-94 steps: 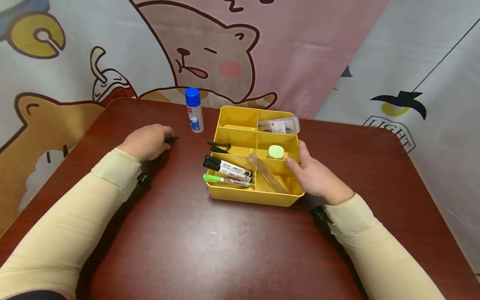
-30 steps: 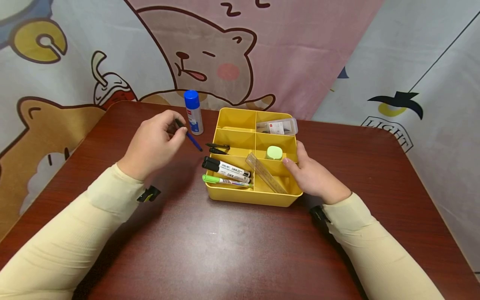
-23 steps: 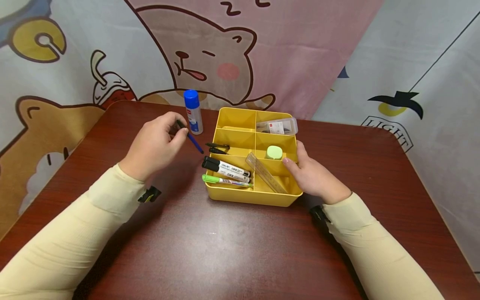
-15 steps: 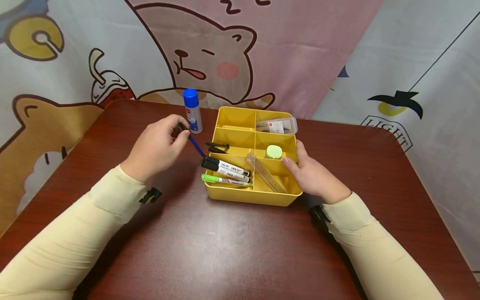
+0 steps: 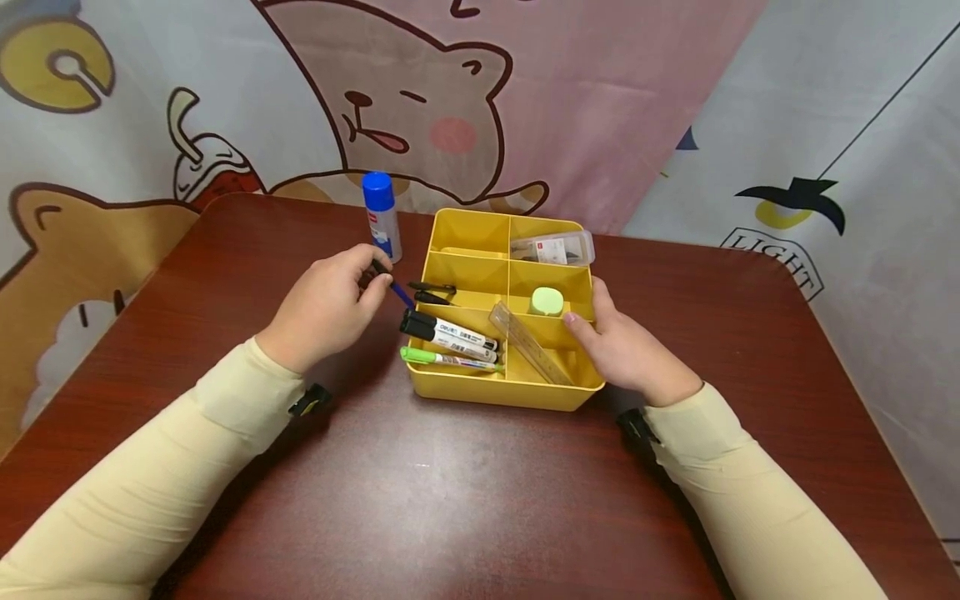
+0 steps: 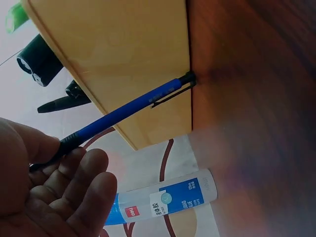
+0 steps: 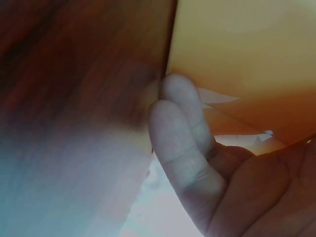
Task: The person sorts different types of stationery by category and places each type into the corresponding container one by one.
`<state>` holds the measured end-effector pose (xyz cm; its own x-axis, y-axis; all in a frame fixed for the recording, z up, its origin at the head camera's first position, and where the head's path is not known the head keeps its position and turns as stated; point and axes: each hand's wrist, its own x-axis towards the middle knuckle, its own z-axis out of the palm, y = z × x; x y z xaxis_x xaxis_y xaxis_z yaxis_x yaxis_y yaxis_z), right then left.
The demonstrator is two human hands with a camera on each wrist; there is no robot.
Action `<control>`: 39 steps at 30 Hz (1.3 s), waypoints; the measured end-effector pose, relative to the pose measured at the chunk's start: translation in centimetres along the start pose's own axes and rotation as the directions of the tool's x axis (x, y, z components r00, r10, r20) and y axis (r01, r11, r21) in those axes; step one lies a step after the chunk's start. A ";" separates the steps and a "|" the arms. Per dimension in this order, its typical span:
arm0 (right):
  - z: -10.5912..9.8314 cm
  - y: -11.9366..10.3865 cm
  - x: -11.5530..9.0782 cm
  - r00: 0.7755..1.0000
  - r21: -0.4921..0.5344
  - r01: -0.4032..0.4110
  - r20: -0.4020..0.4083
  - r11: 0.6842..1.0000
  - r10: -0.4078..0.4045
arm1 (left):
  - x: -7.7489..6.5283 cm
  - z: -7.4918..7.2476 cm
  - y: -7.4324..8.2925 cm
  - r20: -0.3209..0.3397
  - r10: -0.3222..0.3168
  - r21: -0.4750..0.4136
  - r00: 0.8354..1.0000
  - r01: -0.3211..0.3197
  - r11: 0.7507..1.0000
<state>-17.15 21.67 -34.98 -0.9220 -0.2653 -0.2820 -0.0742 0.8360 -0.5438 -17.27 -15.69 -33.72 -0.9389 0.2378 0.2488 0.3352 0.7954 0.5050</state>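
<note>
My left hand (image 5: 324, 304) pinches a blue click pen (image 6: 123, 112) by its black grip between thumb and fingers. The pen slants down, its black button end close by the outer left wall of the yellow divided organizer box (image 5: 495, 393). My right hand (image 5: 637, 346) holds the box's right side, thumb at the rim and fingers along the outer wall in the right wrist view. Two black pens (image 5: 435, 297) stick out over the left rim. In front of them lie black-capped whiteboard markers (image 5: 457, 335) and a green-capped pen (image 5: 450, 359).
A blue-capped liquid glue bottle (image 5: 384, 225) stands behind my left hand. Other compartments hold a clear ruler (image 5: 532, 346), a pale green rounded block (image 5: 547, 302) and a clear plastic case (image 5: 555, 248). A printed cloth (image 5: 645, 108) hangs behind the brown table (image 5: 420, 508).
My left hand has lifted the pen from the table on the left, then brought it right and slightly down toward the box's left side. The right hand stays at the box.
</note>
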 end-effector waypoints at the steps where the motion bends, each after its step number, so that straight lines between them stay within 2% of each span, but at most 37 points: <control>1: 0.0 0.0 0.0 1.000 0.000 -0.003 0.002 1.000 0.003 | 0.0 0.0 0.0 -0.002 0.002 0.000 1.000 -0.002 1.000; 30: 0.0 0.0 -0.1 1.000 -0.010 -0.005 -0.007 1.000 0.004 | 0.3 1.1 0.7 -0.048 0.063 -0.019 0.997 -0.064 0.998; 35: 0.0 0.0 -0.1 1.000 -0.010 0.001 -0.011 1.000 -0.001 | 0.4 1.3 0.8 -0.038 0.075 -0.046 0.996 -0.077 0.996; 39: 0.0 0.0 0.0 1.000 -0.009 0.005 -0.010 1.000 -0.005 | 0.4 1.4 0.9 -0.056 0.074 -0.070 0.996 -0.078 0.994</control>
<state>-17.12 21.67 -34.98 -0.9256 -0.2642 -0.2711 -0.0821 0.8391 -0.5377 -17.46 -14.13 -34.32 -0.9056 0.2650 0.3312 0.4123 0.7331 0.5408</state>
